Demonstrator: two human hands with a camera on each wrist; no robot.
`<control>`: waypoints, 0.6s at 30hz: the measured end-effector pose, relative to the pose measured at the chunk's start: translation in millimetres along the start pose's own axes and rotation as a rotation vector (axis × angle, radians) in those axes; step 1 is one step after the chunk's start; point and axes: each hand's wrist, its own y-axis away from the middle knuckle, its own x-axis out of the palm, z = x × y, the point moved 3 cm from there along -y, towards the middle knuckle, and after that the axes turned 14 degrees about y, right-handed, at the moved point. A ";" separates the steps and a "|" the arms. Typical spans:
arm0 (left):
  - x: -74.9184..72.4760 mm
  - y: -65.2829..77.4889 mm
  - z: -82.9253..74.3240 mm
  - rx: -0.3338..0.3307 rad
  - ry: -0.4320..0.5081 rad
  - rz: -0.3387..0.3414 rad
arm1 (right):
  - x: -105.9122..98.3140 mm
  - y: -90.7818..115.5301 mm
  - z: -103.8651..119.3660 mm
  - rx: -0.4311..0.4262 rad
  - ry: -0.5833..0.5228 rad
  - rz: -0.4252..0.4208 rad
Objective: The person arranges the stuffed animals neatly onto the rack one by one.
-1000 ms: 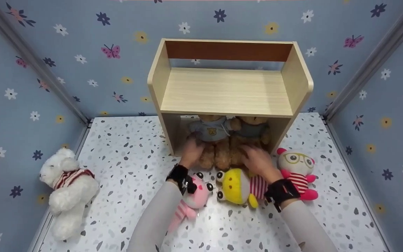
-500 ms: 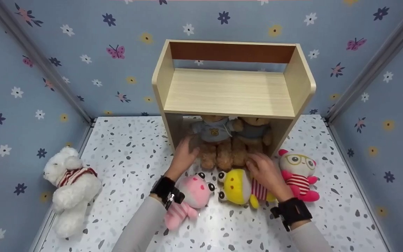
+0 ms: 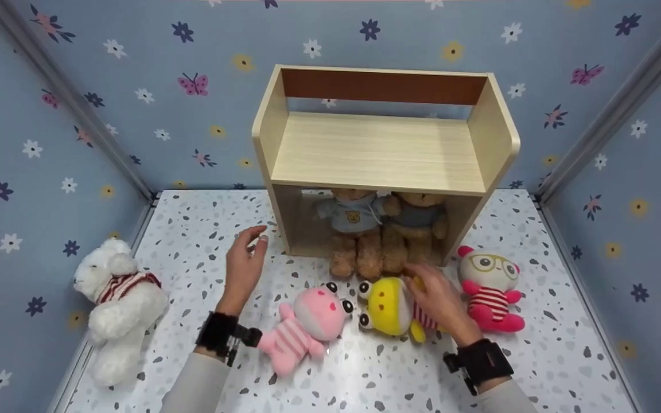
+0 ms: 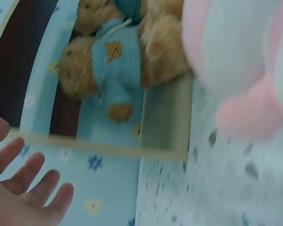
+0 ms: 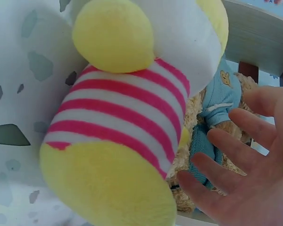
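Two brown teddy bears sit side by side in the shelf's lower compartment: one in a light blue hoodie [image 3: 355, 215], one in a darker blue-grey top [image 3: 418, 217]. My left hand [image 3: 244, 265] hovers left of the shelf, fingers loosely bent and holding nothing. Over the yellow frog plush [image 3: 387, 307] with a striped body is my right hand [image 3: 436, 295]; in the right wrist view its fingers are spread beside the plush, gripping nothing. A pink frog plush [image 3: 307, 321] lies between my forearms. The bears' heads are partly hidden by the upper board.
The wooden shelf [image 3: 376, 150] stands near the flowered back wall. A white bear plush [image 3: 127, 312] in a striped top lies at the left wall. To the right lies a pink plush with yellow glasses [image 3: 490, 287]. The floor [image 3: 204, 218] is speckled white.
My left hand has come out of the lower compartment and moved left. The right hand has drawn back from the darker-dressed bear towards the yellow frog. The bears stay seated.
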 end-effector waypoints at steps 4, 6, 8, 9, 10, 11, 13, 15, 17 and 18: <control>-44.2 -7.7 -3.0 -0.018 -0.012 -0.044 | 0.1 1.8 -3.3 0.030 -0.017 0.009; -65.7 -10.8 -3.8 -0.030 -0.028 -0.069 | -0.2 2.0 -4.4 0.045 -0.021 0.011; -86.4 -14.0 -3.4 -0.038 -0.051 -0.112 | -0.4 2.1 -4.9 0.056 -0.021 0.016; -96.3 -15.9 -2.8 -0.040 -0.067 -0.142 | -0.2 2.4 -5.1 0.060 -0.021 0.019; -105.9 -17.4 -2.3 -0.042 -0.089 -0.175 | 0.1 2.7 -5.3 0.067 -0.022 0.022; -115.2 -18.3 -1.5 -0.044 -0.114 -0.211 | 0.6 3.1 -5.5 0.068 -0.022 0.025; -132.9 -18.4 0.6 -0.057 -0.159 -0.296 | 2.1 4.0 -5.4 0.064 -0.020 0.036; -148.9 -15.7 3.8 -0.071 -0.194 -0.377 | 3.8 5.0 -5.3 0.063 -0.023 0.047; -162.8 -10.8 8.6 -0.093 -0.211 -0.445 | 5.4 6.0 -5.0 0.065 -0.029 0.059; -169.1 -8.5 11.7 -0.101 -0.220 -0.474 | 6.0 6.4 -5.0 0.069 -0.032 0.065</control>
